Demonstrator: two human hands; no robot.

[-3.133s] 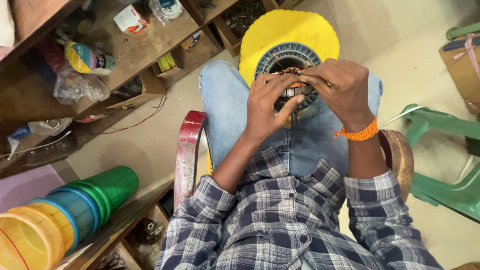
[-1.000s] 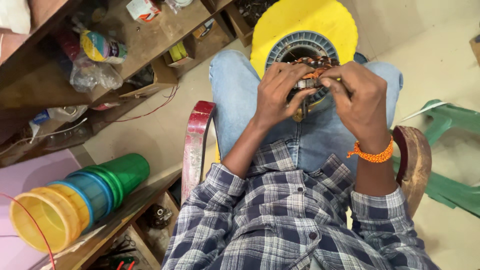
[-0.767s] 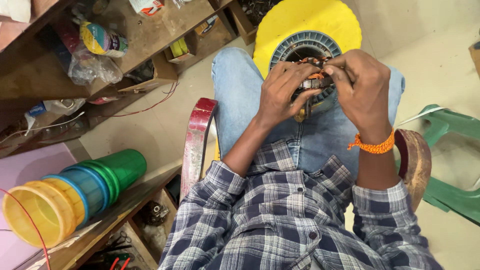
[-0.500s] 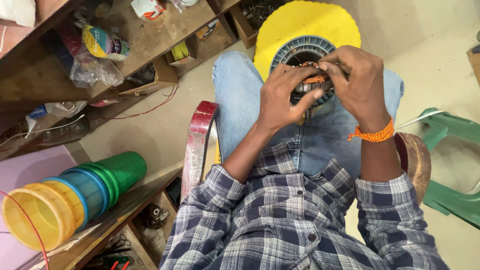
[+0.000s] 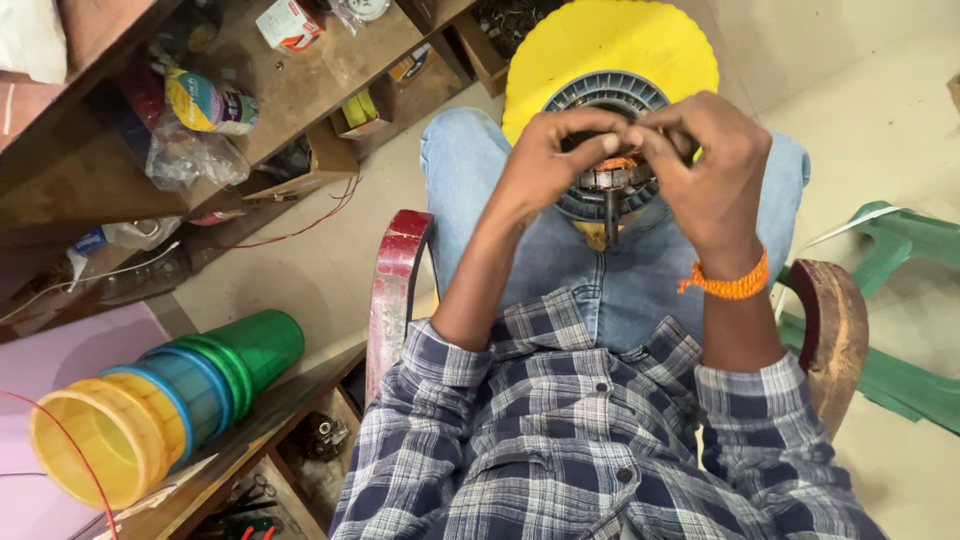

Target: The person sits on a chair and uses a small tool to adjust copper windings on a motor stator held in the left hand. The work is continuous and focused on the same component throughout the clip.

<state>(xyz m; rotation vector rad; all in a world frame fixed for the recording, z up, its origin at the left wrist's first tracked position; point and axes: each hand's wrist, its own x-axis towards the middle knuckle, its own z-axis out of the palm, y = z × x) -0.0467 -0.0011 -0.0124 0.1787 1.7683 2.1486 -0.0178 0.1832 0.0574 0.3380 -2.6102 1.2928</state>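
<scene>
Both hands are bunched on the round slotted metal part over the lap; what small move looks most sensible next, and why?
Probably a fingertip tuck of the copper-coloured winding down into the grey slotted ring. Left hand and right hand both pinch at that spot, and the ring rests steadied on the lap before the yellow stool.

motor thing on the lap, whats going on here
A person sits in a chair and works with both hands on a round motor part that rests on their lap, against a yellow disc. The left hand and the right hand meet over its middle, their fingers pinching at the copper-coloured windings there. A dark shaft points toward the person. Stacked plastic cups lie on a bench to the left.
</scene>
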